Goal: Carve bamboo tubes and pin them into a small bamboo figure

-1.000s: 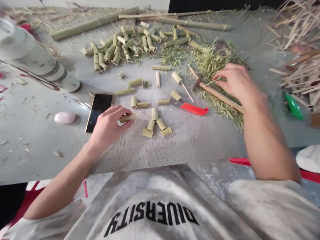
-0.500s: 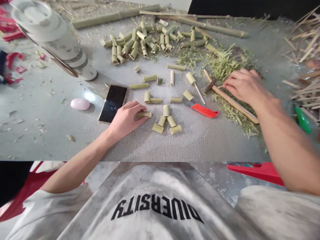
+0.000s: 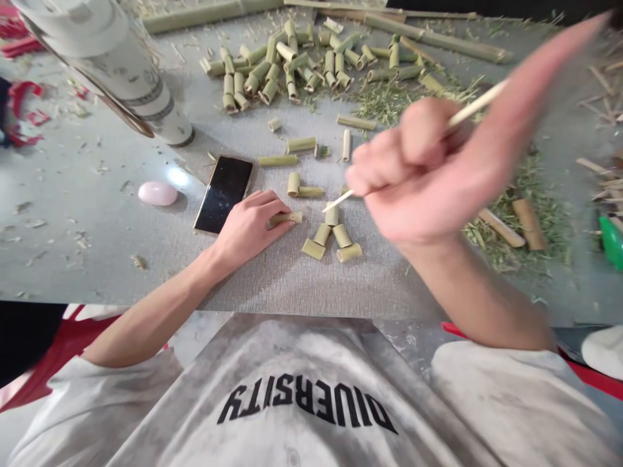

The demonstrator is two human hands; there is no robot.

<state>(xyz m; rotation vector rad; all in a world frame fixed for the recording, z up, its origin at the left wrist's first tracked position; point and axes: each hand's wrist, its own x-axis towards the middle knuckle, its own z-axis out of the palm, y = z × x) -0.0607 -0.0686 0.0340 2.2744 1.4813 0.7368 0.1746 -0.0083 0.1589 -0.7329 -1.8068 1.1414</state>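
Observation:
My left hand (image 3: 257, 216) rests on the table by the phone, its fingers closed around a short bamboo tube (image 3: 291, 219). Raised over the table's right side, my right hand (image 3: 418, 172) grips a thin wooden stick (image 3: 476, 105); one digit sticks out straight and blurred. The stick's lower tip shows above a small figure of bamboo tubes (image 3: 331, 214) in front of me. More loose pieces lie beyond it, including a bamboo tube (image 3: 302, 144) and a pale tube (image 3: 346, 145). My right hand and arm hide the red knife and most of the hammer, whose handle (image 3: 501, 227) partly shows.
A phone (image 3: 224, 194) and a pink egg-shaped object (image 3: 158, 193) lie at left, near a tall white cup (image 3: 146, 97). Heaped bamboo pieces (image 3: 272, 71) and long bamboo poles (image 3: 214, 14) lie at the back. Green shavings (image 3: 540, 188) and a green object (image 3: 611, 241) are at right.
My right hand has come up and leftward from the shavings, carrying the thin stick over the table. My left hand keeps its bamboo tube in nearly the same place. The view has shifted slightly.

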